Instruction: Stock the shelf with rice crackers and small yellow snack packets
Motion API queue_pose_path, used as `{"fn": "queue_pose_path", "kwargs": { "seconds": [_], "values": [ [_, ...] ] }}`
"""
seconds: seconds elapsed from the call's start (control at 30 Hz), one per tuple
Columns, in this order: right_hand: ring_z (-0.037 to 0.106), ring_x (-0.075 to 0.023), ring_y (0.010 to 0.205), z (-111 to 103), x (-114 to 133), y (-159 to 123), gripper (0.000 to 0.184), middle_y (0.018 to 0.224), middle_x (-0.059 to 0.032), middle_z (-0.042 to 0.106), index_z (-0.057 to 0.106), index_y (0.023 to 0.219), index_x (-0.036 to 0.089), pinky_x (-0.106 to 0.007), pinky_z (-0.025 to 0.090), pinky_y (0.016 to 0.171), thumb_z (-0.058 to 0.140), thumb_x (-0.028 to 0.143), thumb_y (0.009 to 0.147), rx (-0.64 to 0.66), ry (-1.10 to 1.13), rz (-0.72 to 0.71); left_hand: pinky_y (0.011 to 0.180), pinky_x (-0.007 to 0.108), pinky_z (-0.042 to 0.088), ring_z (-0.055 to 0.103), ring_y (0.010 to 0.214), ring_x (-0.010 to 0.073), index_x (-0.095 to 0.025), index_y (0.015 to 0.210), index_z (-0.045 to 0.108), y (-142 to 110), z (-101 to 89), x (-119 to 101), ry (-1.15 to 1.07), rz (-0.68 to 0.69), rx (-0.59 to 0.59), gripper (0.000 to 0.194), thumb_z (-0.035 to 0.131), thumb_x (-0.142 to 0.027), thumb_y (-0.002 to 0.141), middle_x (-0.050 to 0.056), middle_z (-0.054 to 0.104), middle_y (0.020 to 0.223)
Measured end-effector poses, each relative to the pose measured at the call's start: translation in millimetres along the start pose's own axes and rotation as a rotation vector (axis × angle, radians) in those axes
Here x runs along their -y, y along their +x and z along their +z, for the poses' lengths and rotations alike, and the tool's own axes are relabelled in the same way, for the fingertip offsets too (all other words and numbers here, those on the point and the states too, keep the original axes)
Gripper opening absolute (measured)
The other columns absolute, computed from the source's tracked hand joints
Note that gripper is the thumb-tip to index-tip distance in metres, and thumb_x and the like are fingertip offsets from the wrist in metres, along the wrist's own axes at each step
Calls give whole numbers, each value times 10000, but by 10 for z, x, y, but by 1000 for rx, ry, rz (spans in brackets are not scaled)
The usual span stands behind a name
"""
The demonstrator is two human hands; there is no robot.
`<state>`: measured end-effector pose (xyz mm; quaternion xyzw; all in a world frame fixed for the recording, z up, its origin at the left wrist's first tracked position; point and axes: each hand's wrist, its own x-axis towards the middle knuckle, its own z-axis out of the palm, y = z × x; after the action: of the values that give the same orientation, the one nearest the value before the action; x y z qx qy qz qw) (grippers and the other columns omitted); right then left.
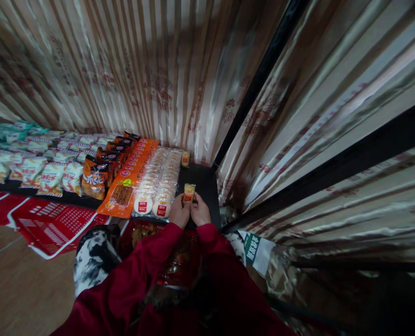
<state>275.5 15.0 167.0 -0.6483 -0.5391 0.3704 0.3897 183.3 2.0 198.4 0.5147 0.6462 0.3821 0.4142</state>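
A small yellow snack packet [189, 192] with a red label stands upright between my two hands, over the black shelf [207, 186]. My left hand [179, 213] grips its left side, and my right hand [199, 211] has its fingers on the right side. Farther back on the shelf, against the curtain, sits a similar yellow packet [185, 158]. Just left of my hands lie rows of round white rice crackers [162, 186] in clear wrappers with red labels. Beside them is an orange packet [123, 189] of brown sticks.
Dark orange bags [94, 176] and white snack bags [50, 177] fill the shelf farther left. Red baskets [53, 224] stand below it, one with packets in front of my body. Black poles [259, 79] and patterned curtains [141, 70] rise behind and to the right.
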Motion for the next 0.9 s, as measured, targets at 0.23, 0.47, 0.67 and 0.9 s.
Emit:
{"fn": "queue_pose_path", "kwargs": {
  "seconds": [0.23,0.47,0.67,0.9],
  "values": [
    [672,-157,806,38,-47,256,485,1047,-27,680,525,1243,261,-292,540,782,544,184,765,-30,14,22,911,308,417,573,1037,203,-151,1188,550,198,63,-101,133,-28,-18,382,443,-200,825,114,625,1127],
    [669,-155,828,29,-41,481,526,1045,-39,681,504,1266,247,-281,534,774,563,182,747,-39,17,-3,887,309,421,574,1049,223,-167,1126,573,375,131,-257,154,-38,22,342,383,-197,843,118,627,1142],
    [659,-167,865,-5,44,698,536,1031,-69,680,505,1257,193,-277,520,790,596,222,730,-68,-70,42,914,333,413,554,1124,245,-152,1231,507,539,171,-435,160,-182,59,411,358,-246,860,133,584,1236],
    [641,-176,909,-6,87,1011,417,992,-82,676,545,1178,163,-283,500,815,551,236,767,-154,-87,50,913,323,415,564,1121,244,-129,1205,533,834,235,-559,200,-198,64,406,366,-261,859,148,593,1225]
  ]
}}
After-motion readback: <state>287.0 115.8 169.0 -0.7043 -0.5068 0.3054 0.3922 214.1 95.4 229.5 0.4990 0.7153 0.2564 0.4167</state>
